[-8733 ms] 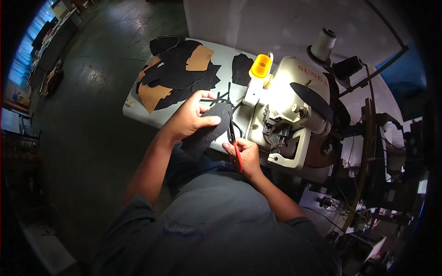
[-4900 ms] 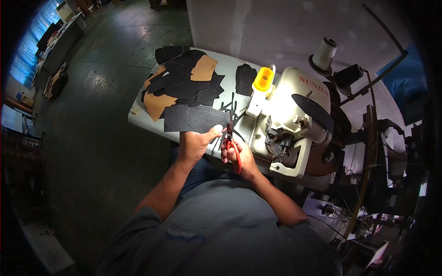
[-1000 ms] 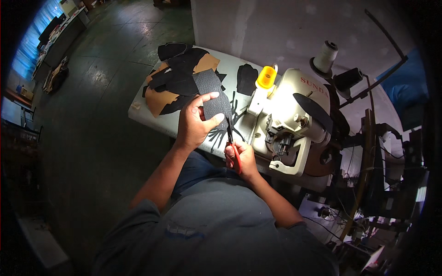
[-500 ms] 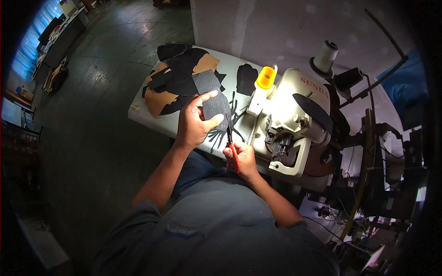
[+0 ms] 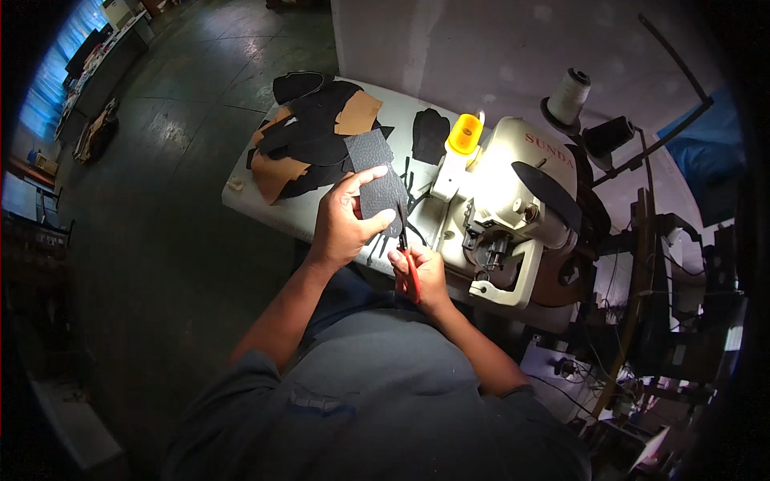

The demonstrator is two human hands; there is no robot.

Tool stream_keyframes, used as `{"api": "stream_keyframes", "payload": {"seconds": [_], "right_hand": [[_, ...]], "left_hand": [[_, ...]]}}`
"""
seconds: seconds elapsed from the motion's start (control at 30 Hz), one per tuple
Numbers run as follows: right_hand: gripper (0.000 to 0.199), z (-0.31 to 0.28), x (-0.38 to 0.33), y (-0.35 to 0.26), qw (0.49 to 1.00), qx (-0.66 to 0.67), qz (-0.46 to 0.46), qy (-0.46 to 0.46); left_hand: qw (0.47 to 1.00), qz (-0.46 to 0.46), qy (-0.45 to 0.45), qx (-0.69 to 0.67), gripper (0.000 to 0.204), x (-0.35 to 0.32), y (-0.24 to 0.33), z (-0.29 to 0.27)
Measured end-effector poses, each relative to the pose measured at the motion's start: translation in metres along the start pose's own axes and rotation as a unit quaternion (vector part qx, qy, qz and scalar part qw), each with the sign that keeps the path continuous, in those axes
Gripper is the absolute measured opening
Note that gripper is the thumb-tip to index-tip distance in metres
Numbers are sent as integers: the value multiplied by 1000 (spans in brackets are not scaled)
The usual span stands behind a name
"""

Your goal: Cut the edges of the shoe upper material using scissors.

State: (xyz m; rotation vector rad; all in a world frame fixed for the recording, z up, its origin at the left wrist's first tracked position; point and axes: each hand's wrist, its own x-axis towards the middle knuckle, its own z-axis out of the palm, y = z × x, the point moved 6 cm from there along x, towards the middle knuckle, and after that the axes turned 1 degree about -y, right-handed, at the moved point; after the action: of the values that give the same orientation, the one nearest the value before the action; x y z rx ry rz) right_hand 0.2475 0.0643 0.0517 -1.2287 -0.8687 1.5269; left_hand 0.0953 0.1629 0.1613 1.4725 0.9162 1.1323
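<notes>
A black textured piece of leather [image 5: 380, 191] is pinched between the thumb and fingers of my left hand [image 5: 343, 218], raised above the white table. My right hand [image 5: 423, 276] grips a pair of scissors [image 5: 412, 271] by its red handles. Their dark blades lie along the right edge of the leather, near its lower end. Narrow dark strips [image 5: 378, 250] lie on the table beneath and beside the leather. Whether the blades are parted or closed on the edge is hard to make out.
Black and tan pieces [image 5: 317, 132] are heaped on the white table [image 5: 249, 207]. Right of my hands stands a cream sewing machine [image 5: 513, 192] with a yellow lamp [image 5: 464, 134]. A dark stack [image 5: 431, 136] lies beside it, and thread cones [image 5: 570, 98] stand behind. A pale wall rises beyond.
The leather piece has shifted slightly to the right and turned a little in my left hand. My right hand and the scissors stay almost in place.
</notes>
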Motion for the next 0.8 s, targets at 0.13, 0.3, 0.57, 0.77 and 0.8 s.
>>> {"api": "stream_keyframes", "payload": {"seconds": [0.13,0.3,0.57,0.77,0.8], "right_hand": [[37,1,-1,0,1000,-15,-13,7],[34,2,-1,2,1000,-11,-15,16],[30,-1,-1,5,1000,9,-14,5],[29,2,-4,5,999,40,-7,3],[29,1,-4,4,1000,23,-18,4]], "left_hand": [[999,4,-6,43,61,-1,1,-2],[999,5,-6,41,62,-2,-8,-3],[999,-25,-42,-19,63,-11,-3,6],[998,-25,-51,-34,62,-11,-6,6],[998,-26,-54,-21,62,-10,-7,6]]}}
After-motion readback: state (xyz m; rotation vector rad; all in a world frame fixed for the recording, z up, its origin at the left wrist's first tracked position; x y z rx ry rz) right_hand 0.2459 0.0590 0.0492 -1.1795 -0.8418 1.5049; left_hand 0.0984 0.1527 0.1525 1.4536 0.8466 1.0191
